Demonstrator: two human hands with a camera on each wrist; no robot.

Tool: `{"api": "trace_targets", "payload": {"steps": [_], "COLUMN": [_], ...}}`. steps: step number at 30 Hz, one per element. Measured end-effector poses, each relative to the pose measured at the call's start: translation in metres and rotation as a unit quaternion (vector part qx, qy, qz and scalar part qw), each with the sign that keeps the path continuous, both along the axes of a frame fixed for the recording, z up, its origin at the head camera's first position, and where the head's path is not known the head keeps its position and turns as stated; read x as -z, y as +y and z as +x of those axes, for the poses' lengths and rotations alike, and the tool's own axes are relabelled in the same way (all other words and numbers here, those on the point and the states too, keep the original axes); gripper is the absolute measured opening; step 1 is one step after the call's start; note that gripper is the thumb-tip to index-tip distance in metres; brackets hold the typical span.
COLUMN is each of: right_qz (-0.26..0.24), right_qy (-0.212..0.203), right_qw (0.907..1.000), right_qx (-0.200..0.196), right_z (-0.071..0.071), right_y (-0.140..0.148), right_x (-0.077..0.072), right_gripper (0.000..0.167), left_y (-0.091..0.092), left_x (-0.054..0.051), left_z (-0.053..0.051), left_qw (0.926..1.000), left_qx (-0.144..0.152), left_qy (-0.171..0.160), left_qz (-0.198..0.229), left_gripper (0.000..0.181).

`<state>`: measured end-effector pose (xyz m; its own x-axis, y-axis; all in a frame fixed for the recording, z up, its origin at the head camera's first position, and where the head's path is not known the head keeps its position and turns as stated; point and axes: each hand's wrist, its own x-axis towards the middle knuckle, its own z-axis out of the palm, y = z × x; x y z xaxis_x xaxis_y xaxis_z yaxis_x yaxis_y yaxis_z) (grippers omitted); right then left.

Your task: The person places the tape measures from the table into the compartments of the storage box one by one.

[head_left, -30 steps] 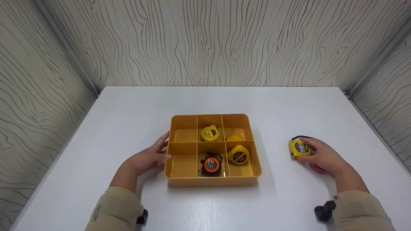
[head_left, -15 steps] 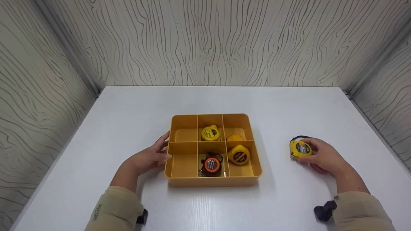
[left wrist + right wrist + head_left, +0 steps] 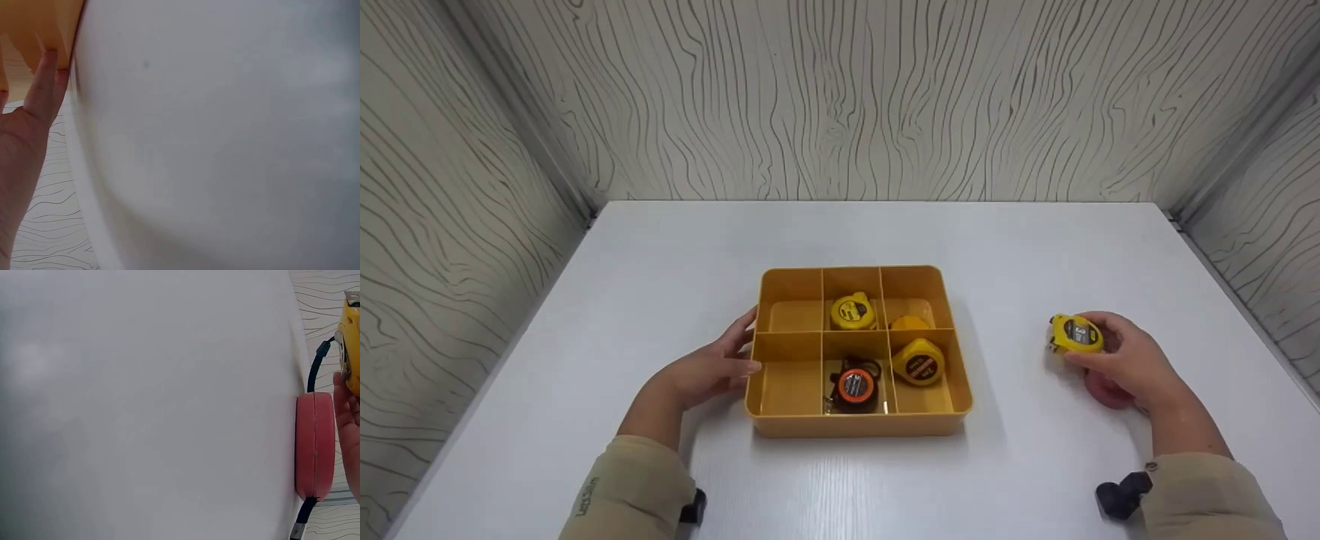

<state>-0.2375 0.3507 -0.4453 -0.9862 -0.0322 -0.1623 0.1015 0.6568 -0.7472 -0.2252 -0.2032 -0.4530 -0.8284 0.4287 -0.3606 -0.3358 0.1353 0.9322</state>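
a: two hands are in view; what do we find changed?

b: compared with half a second ago, we see the right hand [image 3: 1129, 356] shifted, and the yellow tape measure [image 3: 1076, 334] in it turned and sitting higher. more of the red round case [image 3: 1105, 390] shows below.

a: do we have it off the table [image 3: 1020, 262]?

b: we judge so: in the right wrist view it stands clear of the surface, while the red round case rests there. we cannot tell which of them owns the dark strap [image 3: 314, 374] between them.

a: how do we read the fingers?

b: on the right, thumb and fingers pinch the yellow tape measure by its sides. the left hand [image 3: 709, 375] grasps nothing; its fingers lie straight against the left outer wall of the box [image 3: 859, 427], as though steadying it.

a: and for the work, what does this mean?

b: the hand, we think, now bears the piece, yet we see it well apart from the box, off to the right. inside, the near middle compartment holds a black-and-orange tape measure [image 3: 855, 386], the near right one a rounded yellow tape [image 3: 919, 363].
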Motion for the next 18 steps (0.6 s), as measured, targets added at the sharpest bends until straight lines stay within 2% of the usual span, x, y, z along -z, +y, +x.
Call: {"api": "trace_targets", "payload": {"steps": [6,14,18], "right_qz": [-0.020,-0.064,-0.090], "right_qy": [0.017,0.067,0.100], "right_qw": [0.9996,0.9949,0.9904], "right_qx": [0.013,0.040,0.032], "right_z": [0.001,-0.004,-0.007], "right_y": [-0.007,-0.025,-0.035], "right_x": [-0.014,-0.042,-0.055], "right_gripper": [0.087,0.081,0.075], "left_y": [0.001,0.000,0.000], "left_x": [-0.001,-0.002,-0.002], "left_z": [0.000,0.001,0.001], "left_qw": [0.9999,0.9996,0.9997], "left_qx": [-0.005,-0.010,-0.007], "left_qy": [-0.001,-0.002,-0.001], "left_qz": [-0.016,-0.025,-0.024], "left_gripper": [0.090,0.089,0.090]}}
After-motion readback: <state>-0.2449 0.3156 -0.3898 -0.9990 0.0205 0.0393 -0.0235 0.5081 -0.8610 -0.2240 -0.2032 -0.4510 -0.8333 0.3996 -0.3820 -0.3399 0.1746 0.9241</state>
